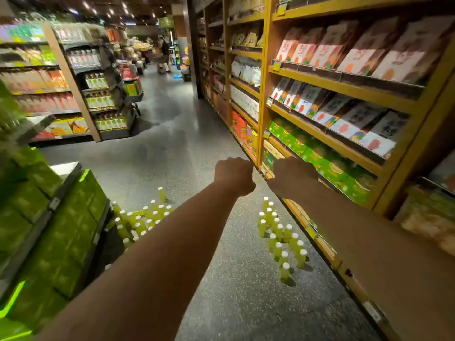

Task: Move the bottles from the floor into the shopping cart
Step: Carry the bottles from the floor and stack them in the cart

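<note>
**Operator:** Report hand state.

**Me:** My left hand (234, 177) is clenched into a fist with its back turned up, the arm stretched forward over the aisle. My right hand (293, 177) is level with it and just beside it. Its fingers curl down out of sight behind the knuckles, so I cannot tell whether it is clenched or grasping something.

**Operator:** Report location of the bottles (277, 253).

**Me:** They stand upright on the floor (172, 134), white caps up, in two groups.
- The left group (147, 214) is below and to the left of my left hand. It is partly hidden by my left forearm (160, 267) and stands just beside the stack of green cartons (61, 230).
- A single bottle (162, 194) stands apart at the far edge of that group.
- The right group (279, 233) forms a loose row below my right hand, along the foot of the wooden shelf unit (265, 94).

**Operator:** Contact?

**Me:** Neither hand touches a bottle. Both hands are well above the two groups.
</note>
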`<state>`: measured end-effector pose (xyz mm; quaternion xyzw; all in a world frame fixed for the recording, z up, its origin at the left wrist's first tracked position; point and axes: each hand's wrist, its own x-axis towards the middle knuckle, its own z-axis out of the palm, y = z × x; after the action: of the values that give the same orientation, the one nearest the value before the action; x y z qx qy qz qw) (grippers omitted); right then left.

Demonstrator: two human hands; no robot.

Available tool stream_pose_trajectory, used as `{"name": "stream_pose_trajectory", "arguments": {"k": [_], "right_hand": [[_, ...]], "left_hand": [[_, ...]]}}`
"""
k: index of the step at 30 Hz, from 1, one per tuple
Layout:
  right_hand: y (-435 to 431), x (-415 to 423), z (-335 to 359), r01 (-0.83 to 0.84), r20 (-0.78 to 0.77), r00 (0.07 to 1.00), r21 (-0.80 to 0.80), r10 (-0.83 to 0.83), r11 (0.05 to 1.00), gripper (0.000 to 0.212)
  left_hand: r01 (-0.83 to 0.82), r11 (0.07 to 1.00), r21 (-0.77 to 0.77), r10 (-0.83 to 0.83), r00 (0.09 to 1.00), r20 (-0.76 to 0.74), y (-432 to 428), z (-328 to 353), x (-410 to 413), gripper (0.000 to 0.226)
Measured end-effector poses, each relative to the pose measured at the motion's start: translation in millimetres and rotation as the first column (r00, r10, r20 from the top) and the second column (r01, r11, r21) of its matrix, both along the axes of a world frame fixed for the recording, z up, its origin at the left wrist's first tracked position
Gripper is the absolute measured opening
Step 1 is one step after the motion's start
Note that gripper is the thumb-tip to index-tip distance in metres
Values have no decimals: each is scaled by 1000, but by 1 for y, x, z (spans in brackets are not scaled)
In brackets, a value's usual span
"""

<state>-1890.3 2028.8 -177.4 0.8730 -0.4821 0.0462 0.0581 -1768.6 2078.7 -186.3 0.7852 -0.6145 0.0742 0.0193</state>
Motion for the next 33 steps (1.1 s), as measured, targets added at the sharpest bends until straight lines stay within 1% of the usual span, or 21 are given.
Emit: {"name": "stream_pose_trajectory", "arguments": {"k": [4,11,14,18,22,24,27,30,33], "right_hand": [[-37,67,-14,-106,8,994,29,106,994,26],[-125,179,-55,-310,-47,949,40,311,950,7],[-179,222,-63,-399,-49,915,22,400,917,8],[-244,278,-67,-493,-56,868,39,494,869,9],[-285,338,-80,-562,-90,820,72,566,824,26],[-297,375,-89,-606,-107,785,68,610,792,29],[-313,437,-105,-662,-147,729,99,669,743,21],[-327,500,-118,-708,-134,680,137,721,693,11],[-344,551,-127,-720,-147,659,161,738,675,20]], "left_hand": [[-96,994,43,96,995,12,-24,-13,63,30],[-289,953,92,290,957,13,-92,-54,162,31],[-379,922,86,381,925,-8,-131,-64,198,32],[-493,864,107,499,865,-46,-178,-74,242,30],[-562,821,96,570,816,-95,-210,-84,291,32],[-601,793,97,609,787,-100,-222,-92,320,31],[-638,758,134,651,752,-100,-236,-107,374,32],[-667,728,159,684,723,-97,-250,-121,432,35],[-680,710,183,702,702,-119,-267,-129,485,36]]}}
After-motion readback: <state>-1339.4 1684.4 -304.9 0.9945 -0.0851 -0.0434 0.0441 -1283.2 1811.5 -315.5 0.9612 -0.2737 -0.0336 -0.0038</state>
